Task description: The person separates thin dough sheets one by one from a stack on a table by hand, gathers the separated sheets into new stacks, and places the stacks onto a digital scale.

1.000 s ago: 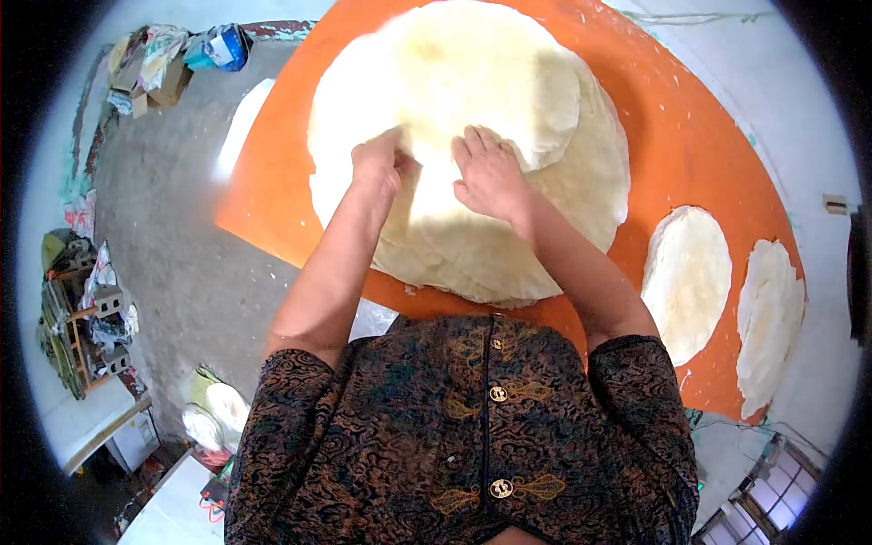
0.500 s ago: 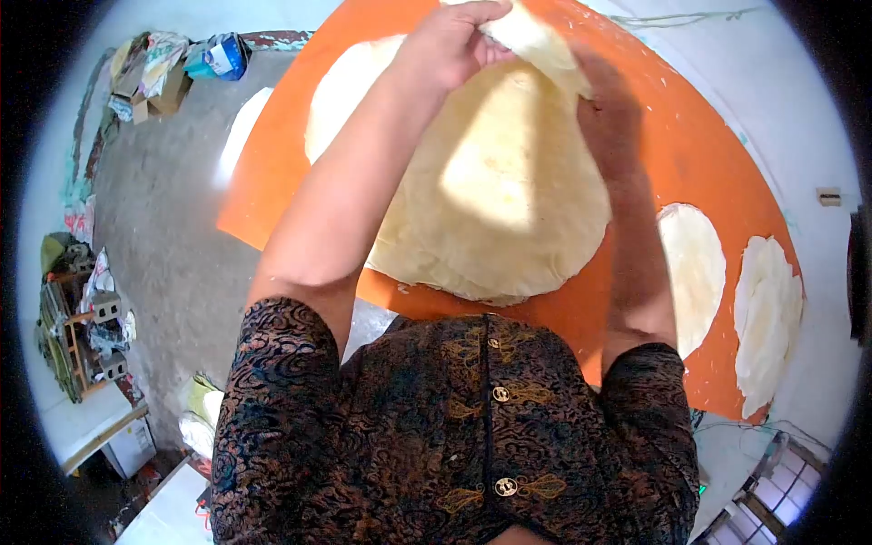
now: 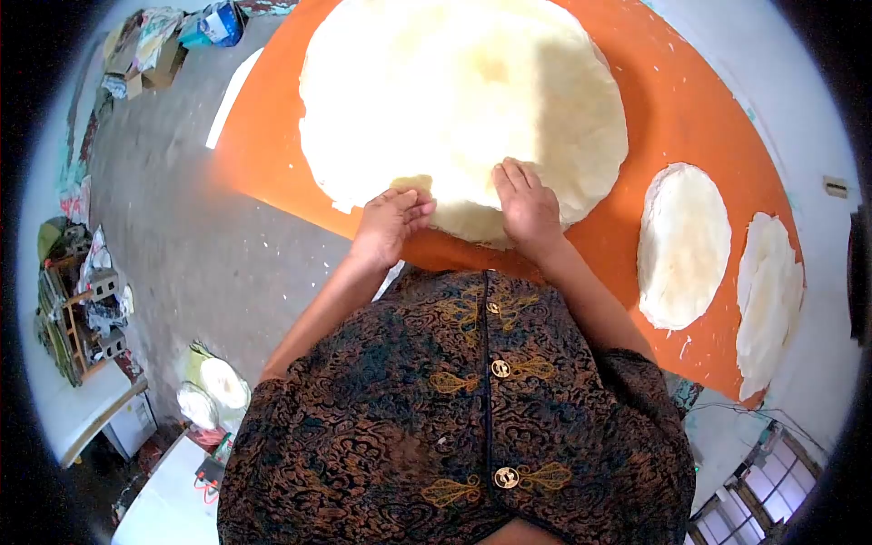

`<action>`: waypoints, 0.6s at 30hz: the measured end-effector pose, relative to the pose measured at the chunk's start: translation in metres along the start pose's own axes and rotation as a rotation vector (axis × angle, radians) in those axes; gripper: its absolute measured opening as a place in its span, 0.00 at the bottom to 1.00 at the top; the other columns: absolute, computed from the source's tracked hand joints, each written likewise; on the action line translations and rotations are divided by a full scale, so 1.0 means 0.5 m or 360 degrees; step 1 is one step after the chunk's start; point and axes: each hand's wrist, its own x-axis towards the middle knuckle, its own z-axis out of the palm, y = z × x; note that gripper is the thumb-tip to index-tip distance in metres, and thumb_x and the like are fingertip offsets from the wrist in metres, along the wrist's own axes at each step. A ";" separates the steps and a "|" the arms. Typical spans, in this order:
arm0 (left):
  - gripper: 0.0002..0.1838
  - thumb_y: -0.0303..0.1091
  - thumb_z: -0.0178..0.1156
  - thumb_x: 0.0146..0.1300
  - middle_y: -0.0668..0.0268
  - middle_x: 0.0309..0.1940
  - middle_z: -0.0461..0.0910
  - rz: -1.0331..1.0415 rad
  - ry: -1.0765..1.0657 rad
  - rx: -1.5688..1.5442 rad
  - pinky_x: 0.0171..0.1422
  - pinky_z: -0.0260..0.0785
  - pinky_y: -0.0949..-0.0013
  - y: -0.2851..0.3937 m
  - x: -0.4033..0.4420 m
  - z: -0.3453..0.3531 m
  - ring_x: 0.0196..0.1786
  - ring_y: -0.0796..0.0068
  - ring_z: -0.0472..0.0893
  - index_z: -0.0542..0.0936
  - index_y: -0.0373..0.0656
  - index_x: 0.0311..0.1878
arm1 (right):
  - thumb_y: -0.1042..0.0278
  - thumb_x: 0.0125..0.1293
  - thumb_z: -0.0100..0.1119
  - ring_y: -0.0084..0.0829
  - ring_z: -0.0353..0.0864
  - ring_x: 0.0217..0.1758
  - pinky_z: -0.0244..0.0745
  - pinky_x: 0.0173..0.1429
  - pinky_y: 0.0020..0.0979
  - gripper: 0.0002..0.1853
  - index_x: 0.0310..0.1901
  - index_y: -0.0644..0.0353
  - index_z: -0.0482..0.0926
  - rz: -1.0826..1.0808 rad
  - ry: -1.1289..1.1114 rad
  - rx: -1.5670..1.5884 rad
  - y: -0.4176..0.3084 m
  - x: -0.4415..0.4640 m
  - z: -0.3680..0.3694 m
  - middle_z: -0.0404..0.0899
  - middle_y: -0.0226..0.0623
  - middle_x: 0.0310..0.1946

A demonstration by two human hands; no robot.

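Note:
A large, round, pale flatbread [image 3: 463,100] lies on the orange tabletop [image 3: 245,173], with layers beneath showing at its near edge. Strong sunlight whitens most of its surface. My left hand [image 3: 392,221] is at its near left edge, fingers curled in and closed on a small lifted bit of the rim. On the near part of the flatbread, to the right, my right hand [image 3: 529,204] rests with its fingers stretched out along the surface.
Two smaller flat pale rounds, one oval [image 3: 685,245] and one with a ragged edge [image 3: 768,304], lie at the table's right side. Grey floor [image 3: 200,173] extends to the left, with a cardboard box [image 3: 163,65] by the wall and stacked clutter [image 3: 86,300] farther down.
Both hands have come back from the far side toward my body. The piece of flatbread they held up is now down, spread flat over the pile.

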 end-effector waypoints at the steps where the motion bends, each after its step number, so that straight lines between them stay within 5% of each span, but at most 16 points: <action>1: 0.10 0.29 0.45 0.64 0.58 0.37 0.74 0.0031 -0.0033 -0.0018 0.49 0.71 0.64 -0.003 -0.001 0.005 0.42 0.65 0.77 0.69 0.33 0.44 | 0.71 0.52 0.50 0.34 0.73 0.49 0.75 0.31 0.28 0.18 0.47 0.62 0.73 -0.0021 0.0004 -0.0061 -0.002 0.000 0.000 0.72 0.40 0.48; 7: 0.11 0.29 0.43 0.63 0.57 0.37 0.74 -0.0054 -0.0019 -0.0031 0.41 0.70 0.69 -0.022 0.009 0.022 0.39 0.67 0.76 0.68 0.33 0.46 | 0.71 0.51 0.51 0.34 0.72 0.50 0.76 0.30 0.30 0.19 0.47 0.62 0.73 -0.0053 -0.0029 -0.0276 -0.036 -0.012 0.027 0.72 0.43 0.49; 10: 0.10 0.29 0.43 0.63 0.58 0.34 0.75 -0.0098 0.0018 -0.0006 0.37 0.69 0.71 -0.015 0.009 0.023 0.36 0.69 0.75 0.68 0.35 0.45 | 0.72 0.51 0.50 0.36 0.73 0.50 0.76 0.33 0.33 0.18 0.47 0.63 0.73 0.0015 -0.0003 -0.0148 -0.042 -0.011 0.020 0.72 0.43 0.49; 13: 0.08 0.29 0.44 0.62 0.61 0.30 0.75 -0.0168 0.0016 -0.0034 0.32 0.68 0.72 -0.009 0.015 0.029 0.30 0.73 0.74 0.70 0.36 0.39 | 0.76 0.52 0.47 0.39 0.71 0.52 0.72 0.46 0.37 0.18 0.48 0.62 0.73 0.0289 -0.0252 0.0165 -0.045 0.005 -0.014 0.72 0.41 0.50; 18: 0.07 0.30 0.45 0.61 0.62 0.29 0.75 -0.0314 0.0015 -0.0112 0.27 0.66 0.74 0.004 0.012 0.045 0.25 0.75 0.72 0.71 0.38 0.35 | 0.77 0.52 0.48 0.41 0.73 0.49 0.71 0.48 0.36 0.17 0.46 0.60 0.73 0.0372 -0.0253 0.0454 -0.033 0.015 -0.025 0.74 0.41 0.47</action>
